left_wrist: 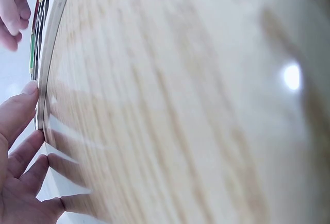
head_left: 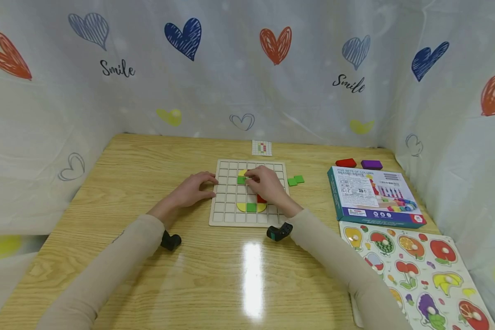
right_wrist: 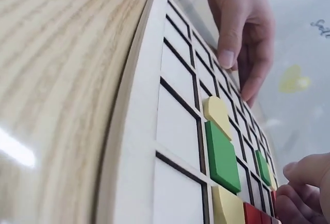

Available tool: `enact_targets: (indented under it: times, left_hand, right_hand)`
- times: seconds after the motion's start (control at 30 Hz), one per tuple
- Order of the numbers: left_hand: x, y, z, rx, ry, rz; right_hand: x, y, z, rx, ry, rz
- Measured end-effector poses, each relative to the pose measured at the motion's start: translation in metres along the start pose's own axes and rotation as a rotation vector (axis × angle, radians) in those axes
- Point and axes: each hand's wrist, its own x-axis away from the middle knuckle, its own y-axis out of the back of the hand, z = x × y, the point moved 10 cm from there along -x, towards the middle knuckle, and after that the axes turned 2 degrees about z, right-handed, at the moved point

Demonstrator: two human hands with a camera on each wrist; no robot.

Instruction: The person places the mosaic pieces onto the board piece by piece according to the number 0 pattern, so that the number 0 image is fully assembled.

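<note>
A wooden grid board (head_left: 227,220) lies on the table, with yellow rounded tiles (head_left: 241,207), a green tile (head_left: 251,208) and a red tile (head_left: 261,199) set in its squares. My left hand (head_left: 194,189) rests at the board's left edge, fingers spread; in the left wrist view its thumb (left_wrist: 23,103) touches the rim. Over the upper middle of the board is my right hand (head_left: 268,184), fingertips bent down beside another green tile (head_left: 241,180). In the right wrist view those fingers (right_wrist: 301,198) meet a red tile's edge; I cannot tell whether they pinch it.
Two loose green tiles (head_left: 295,180) lie right of the board, and a small pattern card (head_left: 261,148) behind it. On the right are a bead-set box (head_left: 375,197), a fruit puzzle board (head_left: 420,275), a red block (head_left: 346,163) and a purple block (head_left: 371,164).
</note>
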Motion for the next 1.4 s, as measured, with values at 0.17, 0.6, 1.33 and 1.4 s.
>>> enact_targets:
  times: [0.17, 0.6, 1.33, 1.4]
  left_hand:
    - [0.000, 0.000, 0.000, -0.002, 0.001, 0.002]
    - [0.000, -0.001, 0.003, -0.005, 0.026, 0.004]
    - [0.001, 0.000, 0.002, 0.009, 0.022, 0.009]
    - [0.001, 0.000, 0.002, 0.004, 0.018, 0.008]
  right_hand:
    - [0.023, 0.017, -0.018, -0.083, -0.103, -0.065]
    - [0.085, 0.074, -0.111, -0.171, -0.365, -0.221]
    - [0.078, 0.084, -0.136, -0.049, -0.358, -0.145]
    - [0.076, 0.084, -0.136, -0.034, -0.344, -0.127]
